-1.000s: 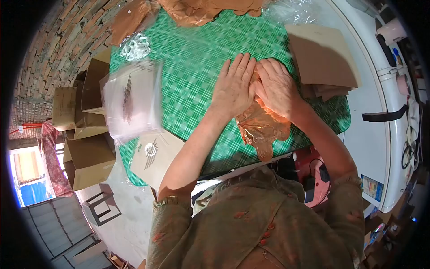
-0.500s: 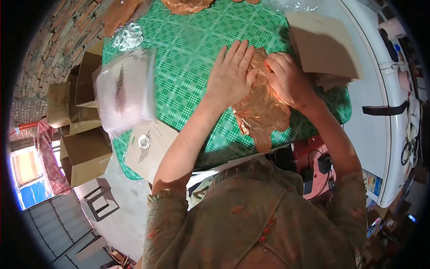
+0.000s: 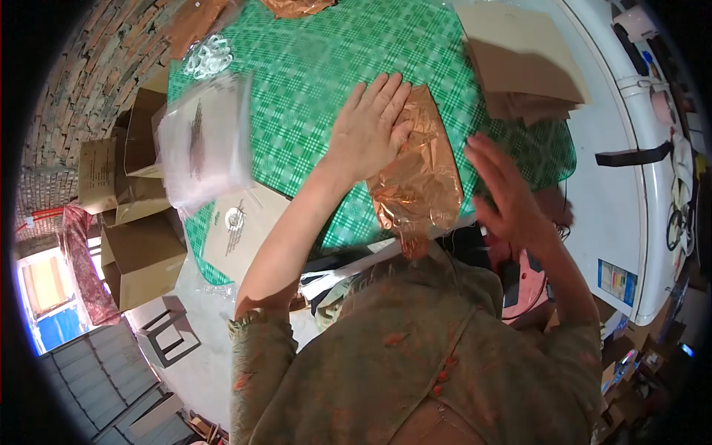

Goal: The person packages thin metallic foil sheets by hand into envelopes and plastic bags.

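Note:
On the green checked tablecloth (image 3: 297, 148) lies a flattened, crinkled, shiny copper-coloured foil piece (image 3: 424, 178). Its lower end narrows to a tab that hangs over the near table edge. My left hand (image 3: 365, 133) lies flat with fingers stretched out, its thumb side pressing on the foil's upper left edge. My right hand (image 3: 506, 194) is apart from the foil, just to its right, with the fingers spread and nothing held.
Clear printed bags (image 3: 204, 144) are stacked at the left, beside white loops (image 3: 209, 58) and a printed card sheet (image 3: 241, 230). Brown cardboard (image 3: 523, 59) lies at the right. Open boxes (image 3: 144, 256) stand left of the table. More copper foil (image 3: 297, 6) is at the far edge.
My right hand has let go of the foil and moved right and toward me. The foil now lies flatter and nearer the table edge. My left hand has shifted slightly left.

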Tool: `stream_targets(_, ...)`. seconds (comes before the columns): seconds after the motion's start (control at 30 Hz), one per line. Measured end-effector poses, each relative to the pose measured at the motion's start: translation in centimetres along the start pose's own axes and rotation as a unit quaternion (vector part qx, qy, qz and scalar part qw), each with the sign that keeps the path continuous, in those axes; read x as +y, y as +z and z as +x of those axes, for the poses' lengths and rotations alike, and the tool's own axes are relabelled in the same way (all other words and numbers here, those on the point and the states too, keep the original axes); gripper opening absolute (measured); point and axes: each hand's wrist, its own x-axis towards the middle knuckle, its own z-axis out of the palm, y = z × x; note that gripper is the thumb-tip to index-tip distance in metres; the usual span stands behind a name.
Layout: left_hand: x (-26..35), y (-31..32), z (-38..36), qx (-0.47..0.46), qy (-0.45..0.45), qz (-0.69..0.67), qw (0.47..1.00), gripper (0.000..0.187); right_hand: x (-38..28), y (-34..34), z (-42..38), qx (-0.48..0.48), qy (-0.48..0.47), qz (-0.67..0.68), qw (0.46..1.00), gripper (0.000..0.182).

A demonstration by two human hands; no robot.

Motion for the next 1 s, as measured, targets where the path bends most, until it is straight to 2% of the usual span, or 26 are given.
stream_targets(0.1, 1.1, -0.6, -1.9, -0.007, 0.006, -0.014, 1.0, 0.063, -2.0, 0.8, -2.1, -0.056, -0.064, -0.031, 0.996, 0.094)
stream_targets(0.23, 2.1, -1.2, -3.5, -0.018, 0.027, -0.017, 0.999, 0.062, -2.5, 3.8, -2.0, 0.033, -0.145, -0.129, 0.98, 0.058)
stream_targets(0.27, 2.2, -1.3, -3.8, -0.018, 0.028, -0.019, 0.999, 0.063, -2.9, 3.9, -1.4, 0.061, -0.165, -0.134, 0.975, 0.04)
stream_targets(0.47, 2.2, -1.1, -4.2, 0.002, 0.038, -0.026, 0.999, 0.063, -1.8, 5.7, -1.5, 0.08, -0.211, -0.075, 0.971, 0.037)
stream_targets(0.67, 2.1, -0.7, -4.3, 0.0, 0.035, -0.015, 0.999, 0.064, -1.5, 6.2, -1.9, 0.104, -0.219, -0.055, 0.969, 0.037)
stream_targets(0.8, 2.0, -0.8, -4.3, 0.003, 0.035, -0.016, 0.999, 0.065, -1.3, 7.4, -1.9, 0.143, -0.201, -0.013, 0.969, 0.036)
stream_targets(1.0, 2.6, -2.5, -5.3, 0.062, 0.027, -0.075, 0.995, 0.066, -1.8, 8.1, -2.2, 0.171, -0.183, -0.017, 0.968, 0.032)
